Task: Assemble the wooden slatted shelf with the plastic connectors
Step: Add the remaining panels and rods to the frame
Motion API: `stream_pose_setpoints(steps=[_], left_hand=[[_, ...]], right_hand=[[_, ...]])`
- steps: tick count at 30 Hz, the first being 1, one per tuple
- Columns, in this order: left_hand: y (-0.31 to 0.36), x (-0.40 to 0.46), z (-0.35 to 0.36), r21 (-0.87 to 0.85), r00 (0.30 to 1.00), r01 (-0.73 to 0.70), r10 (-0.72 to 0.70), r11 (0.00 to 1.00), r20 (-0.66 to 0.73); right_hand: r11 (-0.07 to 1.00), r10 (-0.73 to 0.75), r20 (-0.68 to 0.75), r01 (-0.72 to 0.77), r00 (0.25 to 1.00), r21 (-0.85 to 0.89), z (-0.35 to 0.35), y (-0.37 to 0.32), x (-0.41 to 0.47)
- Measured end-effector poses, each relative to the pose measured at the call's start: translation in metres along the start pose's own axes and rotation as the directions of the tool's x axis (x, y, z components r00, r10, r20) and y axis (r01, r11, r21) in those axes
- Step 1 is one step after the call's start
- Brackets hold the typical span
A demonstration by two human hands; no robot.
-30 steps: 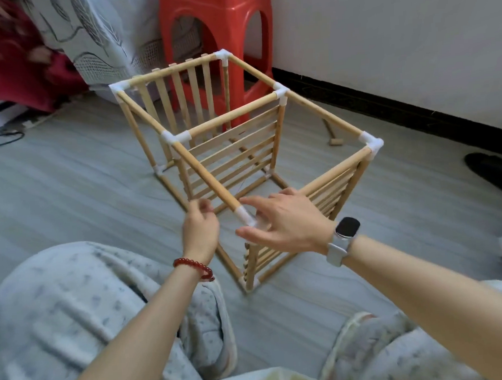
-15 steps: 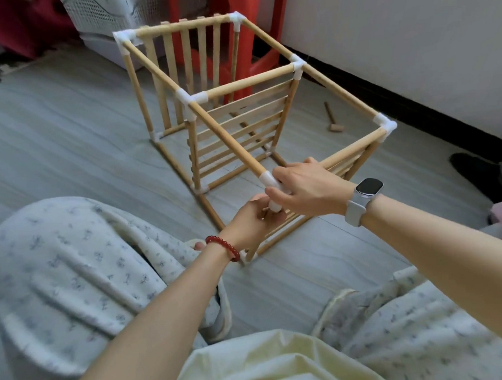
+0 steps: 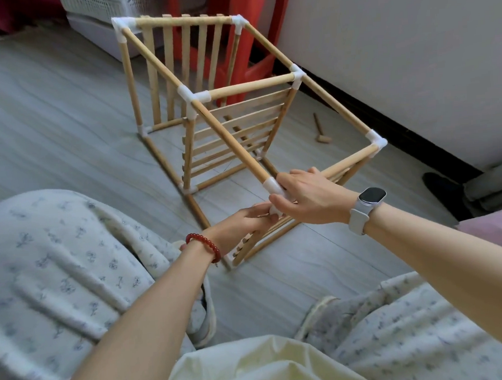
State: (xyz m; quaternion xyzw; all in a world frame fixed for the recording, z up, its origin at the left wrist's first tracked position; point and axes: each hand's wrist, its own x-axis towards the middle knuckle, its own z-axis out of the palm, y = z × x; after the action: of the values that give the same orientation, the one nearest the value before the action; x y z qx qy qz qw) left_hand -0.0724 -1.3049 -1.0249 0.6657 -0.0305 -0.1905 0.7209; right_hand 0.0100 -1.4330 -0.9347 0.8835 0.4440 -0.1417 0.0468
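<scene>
The right hand (image 3: 309, 196) is gripping a white corner connector (image 3: 271, 185); just beneath it, the left hand (image 3: 240, 224) is pinching the upright post. Pressing straight down, I judge, is seating it best.

red stool (image 3: 251, 28) by wall | small mallet (image 3: 320, 128) on floor | white basket (image 3: 97, 5)

Pale tan wooden shelf frame (image 3: 226, 138) with white plastic connectors (image 3: 192, 96) beyond the hands, red bead bracelet (image 3: 204, 245) on left wrist, light grey watch (image 3: 365, 206) on right, red stool (image 3: 251, 28) farther back, grey plank floor (image 3: 48, 114), floral-print pale trousers (image 3: 58, 275) below
</scene>
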Motion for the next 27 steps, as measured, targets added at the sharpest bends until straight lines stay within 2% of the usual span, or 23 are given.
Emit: stream_pose_setpoints(steps=[5, 11, 13, 16, 23, 27], left_hand=[[-0.004, 0.001, 0.0, 0.015, 0.996, 0.047, -0.046, 0.999, -0.075], [0.013, 0.009, 0.012, -0.028, 0.986, 0.02, -0.024, 0.999, -0.163], [0.029, 0.013, 0.014, 0.016, 0.981, 0.003, 0.0, 1.0, -0.195], [0.058, 0.021, 0.01, 0.078, 0.979, 0.009, 0.007, 0.997, -0.204], [0.13, 0.038, -0.003, 0.25, 0.981, 0.066, -0.017, 0.966, -0.191], [0.171, 0.049, 0.004, 0.496, 0.987, 0.123, -0.054, 0.86, -0.153]], right_hand=[[0.99, 0.053, 0.019, -0.055, 0.998, 0.133, -0.003, 0.0, -0.003], [0.907, 0.177, -0.072, -0.134, 0.981, 0.4, -0.012, 0.01, -0.009], [0.871, 0.233, -0.107, -0.159, 0.966, 0.465, -0.02, 0.016, -0.007], [0.779, 0.306, -0.145, -0.16, 0.941, 0.606, -0.038, 0.026, -0.003], [0.592, 0.412, -0.271, -0.03, 0.87, 0.805, -0.07, 0.052, 0.001], [0.421, 0.478, -0.263, 0.044, 0.838, 0.906, -0.078, 0.068, -0.013]])
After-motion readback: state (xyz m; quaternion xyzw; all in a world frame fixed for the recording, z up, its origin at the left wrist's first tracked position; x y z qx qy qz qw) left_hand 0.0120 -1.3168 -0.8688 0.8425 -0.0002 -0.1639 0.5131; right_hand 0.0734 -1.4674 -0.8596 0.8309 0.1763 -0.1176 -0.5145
